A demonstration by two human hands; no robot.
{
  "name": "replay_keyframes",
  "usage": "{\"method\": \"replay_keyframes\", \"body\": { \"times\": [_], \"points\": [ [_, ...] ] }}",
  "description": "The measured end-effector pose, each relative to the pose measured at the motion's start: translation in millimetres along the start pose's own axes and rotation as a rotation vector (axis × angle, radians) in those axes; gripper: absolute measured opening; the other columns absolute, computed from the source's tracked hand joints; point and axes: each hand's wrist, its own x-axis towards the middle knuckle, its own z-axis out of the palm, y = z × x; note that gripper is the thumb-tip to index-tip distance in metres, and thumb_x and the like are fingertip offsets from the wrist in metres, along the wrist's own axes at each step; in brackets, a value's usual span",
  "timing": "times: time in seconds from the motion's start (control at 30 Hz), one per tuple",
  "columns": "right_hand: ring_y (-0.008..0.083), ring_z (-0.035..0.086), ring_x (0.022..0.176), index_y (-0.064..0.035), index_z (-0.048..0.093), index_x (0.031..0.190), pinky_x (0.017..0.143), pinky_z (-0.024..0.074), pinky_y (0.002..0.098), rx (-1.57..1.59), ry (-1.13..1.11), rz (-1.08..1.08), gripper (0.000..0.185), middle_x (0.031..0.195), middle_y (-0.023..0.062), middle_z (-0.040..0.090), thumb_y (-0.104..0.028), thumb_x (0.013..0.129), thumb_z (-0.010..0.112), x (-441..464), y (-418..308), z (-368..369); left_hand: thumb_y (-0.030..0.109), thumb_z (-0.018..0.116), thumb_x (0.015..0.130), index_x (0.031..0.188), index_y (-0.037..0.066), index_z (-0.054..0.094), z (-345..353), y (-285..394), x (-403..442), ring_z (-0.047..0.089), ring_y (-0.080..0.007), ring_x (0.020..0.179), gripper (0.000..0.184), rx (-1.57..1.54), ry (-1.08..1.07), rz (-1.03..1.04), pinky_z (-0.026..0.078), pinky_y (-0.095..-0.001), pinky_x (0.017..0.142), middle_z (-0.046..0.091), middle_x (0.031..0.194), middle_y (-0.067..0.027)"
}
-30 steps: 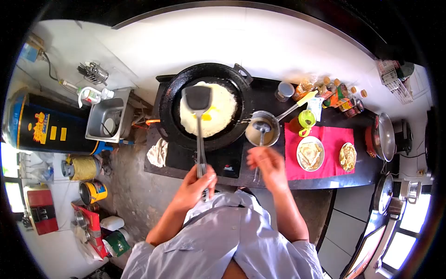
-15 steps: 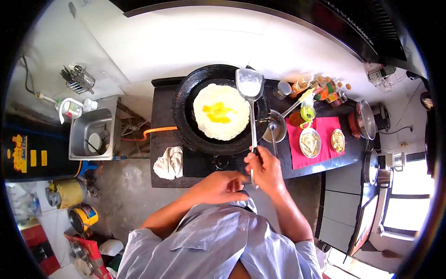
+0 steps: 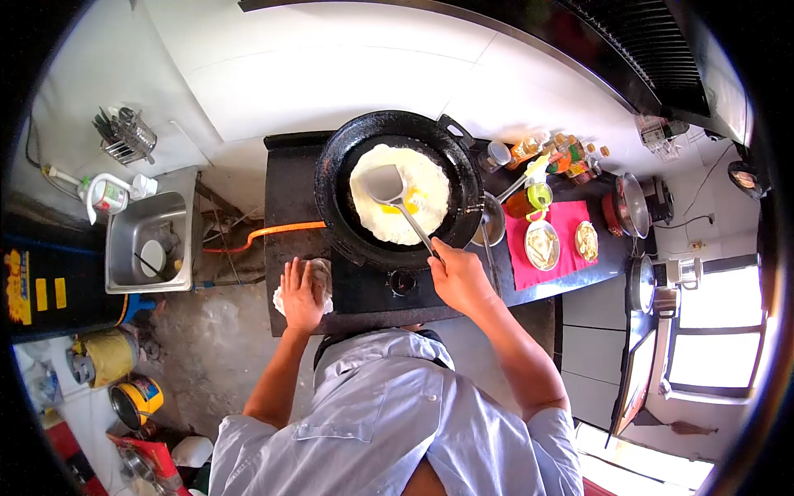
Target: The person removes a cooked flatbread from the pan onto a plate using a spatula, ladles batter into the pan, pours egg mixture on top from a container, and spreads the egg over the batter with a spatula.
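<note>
My right hand [image 3: 459, 279] is wrapped round the handle of a metal spatula [image 3: 385, 185]. The spatula's blade lies over the egg on a pale round pancake [image 3: 430, 176] in the large black wok [image 3: 331, 178]. My left hand [image 3: 303, 296] lies with fingers stretched on a whitish cloth [image 3: 327, 291] at the counter's left front. Right of the wok is a small pot [image 3: 494, 221] with a ladle in it, partly hidden behind the wok's rim.
A red cloth [image 3: 562, 263] holds two bowls of folded food [image 3: 542, 245] [image 3: 586, 241]. Behind it stand bottles [image 3: 571, 153] and a jar [image 3: 497, 155]. An orange hose [image 3: 277, 231] runs left towards the sink [image 3: 180, 227]. A lidded pan [image 3: 632, 207] is at right.
The spatula passed from my left hand to my right, and its blade moved from the wok's right rim onto the egg. My left hand moved left onto the whitish cloth.
</note>
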Motion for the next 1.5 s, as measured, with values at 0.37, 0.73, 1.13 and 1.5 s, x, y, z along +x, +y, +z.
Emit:
{"method": "replay_keyframes", "body": {
  "times": [0.37,0.73,1.13,1.5],
  "points": [
    [0.0458,0.068,0.086,-0.0018,0.064,0.125,0.074,0.0536,0.0545,-0.033,-0.125,-0.035,0.034,0.09,0.0245,0.07,-0.021,0.096,0.069,-25,19,-45,0.027,0.057,0.097,0.148,0.008,0.056,19,4,-3,0.037,-0.0395,0.151,0.054,0.115,-0.02,-0.05,0.024,-0.0554,0.125,0.046,0.16,-0.0181],
    [0.037,0.071,0.092,-0.0124,0.073,0.117,0.08,0.0565,0.0503,-0.481,-0.267,-0.004,0.025,0.1,0.0146,0.071,-0.026,0.097,0.068,26,93,-138,0.024,0.06,0.097,0.153,0.011,0.049,16,10,-1,0.034,-0.0369,0.154,0.058,0.18,-0.088,-0.078,0.021,-0.0533,0.127,0.042,0.163,-0.0147],
    [0.0347,0.067,0.092,-0.0118,0.078,0.111,0.087,0.0492,0.0488,-0.711,-0.154,-0.323,0.022,0.097,0.0129,0.071,-0.016,0.09,0.074,159,132,-208,0.022,0.061,0.094,0.15,0.011,0.052,18,13,1,0.037,-0.0382,0.152,0.058,0.203,-0.087,-0.105,0.024,-0.0544,0.126,0.047,0.159,-0.0155],
    [0.0242,0.062,0.091,-0.0158,0.078,0.103,0.094,0.041,0.0414,-0.613,-0.357,-0.706,0.015,0.086,0.0024,0.067,-0.019,0.088,0.075,205,105,-184,0.021,0.062,0.094,0.15,0.013,0.051,23,9,-1,0.038,-0.0379,0.151,0.058,0.212,-0.076,-0.103,0.024,-0.0542,0.126,0.047,0.159,-0.0144]
  ]
}}
